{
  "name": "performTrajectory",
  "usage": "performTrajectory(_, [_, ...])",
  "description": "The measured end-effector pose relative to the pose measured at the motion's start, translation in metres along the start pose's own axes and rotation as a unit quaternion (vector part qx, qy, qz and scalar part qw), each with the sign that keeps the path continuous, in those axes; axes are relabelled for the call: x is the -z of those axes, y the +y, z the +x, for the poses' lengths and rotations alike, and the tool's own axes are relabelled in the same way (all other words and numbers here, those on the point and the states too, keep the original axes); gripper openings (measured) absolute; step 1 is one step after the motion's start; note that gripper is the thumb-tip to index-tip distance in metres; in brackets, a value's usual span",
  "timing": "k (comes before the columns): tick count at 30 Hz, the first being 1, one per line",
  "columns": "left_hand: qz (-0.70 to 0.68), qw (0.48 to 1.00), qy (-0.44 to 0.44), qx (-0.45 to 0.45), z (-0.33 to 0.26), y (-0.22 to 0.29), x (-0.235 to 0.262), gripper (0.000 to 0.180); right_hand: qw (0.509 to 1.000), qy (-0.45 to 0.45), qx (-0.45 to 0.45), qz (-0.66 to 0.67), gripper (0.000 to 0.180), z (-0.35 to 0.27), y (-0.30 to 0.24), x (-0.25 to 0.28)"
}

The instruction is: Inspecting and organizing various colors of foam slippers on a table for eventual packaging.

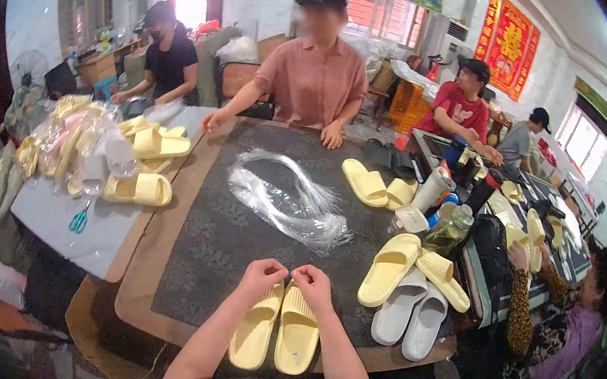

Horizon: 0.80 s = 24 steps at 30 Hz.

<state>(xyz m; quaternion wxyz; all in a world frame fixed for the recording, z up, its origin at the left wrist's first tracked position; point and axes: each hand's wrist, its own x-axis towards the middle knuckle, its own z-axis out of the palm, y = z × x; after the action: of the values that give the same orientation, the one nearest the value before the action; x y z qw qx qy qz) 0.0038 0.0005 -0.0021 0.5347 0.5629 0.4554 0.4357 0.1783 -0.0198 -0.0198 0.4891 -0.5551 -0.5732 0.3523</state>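
Two pale yellow slide slippers lie side by side at the table's near edge, the left slipper [253, 331] and the right slipper [297, 340], with their toes pointing away from me. Over the toe end of the left one, my left hand [263, 276] is closed in a pinch. My right hand [313, 288] is pinched too, above the other slipper's toe and a small gap from my left fingertips. Whatever is between the fingers is too small to make out. Beyond my hands lies a loose bundle of clear, thin plastic strands [283, 201].
More yellow slippers [390, 268] and grey slippers [399, 305] lie to the right, near bottles [452, 229]. On the left table are bagged slippers [73, 137] and teal scissors [79, 218]. A person [314, 78] stands across the dark-topped table [197, 267]; others work around.
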Motion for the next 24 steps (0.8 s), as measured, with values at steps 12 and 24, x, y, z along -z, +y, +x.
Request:
performTrajectory(12, [-0.003, 1.000, -0.004, 0.001, -0.005, 0.005, 0.000, 0.011, 0.997, 0.014, -0.024, 0.073, 0.013, -0.004, -0.012, -0.001])
performTrajectory(24, [-0.021, 0.998, -0.017, 0.057, 0.000, 0.008, -0.001, 0.010, 1.000, 0.017, 0.006, -0.014, 0.017, 0.000, -0.005, 0.001])
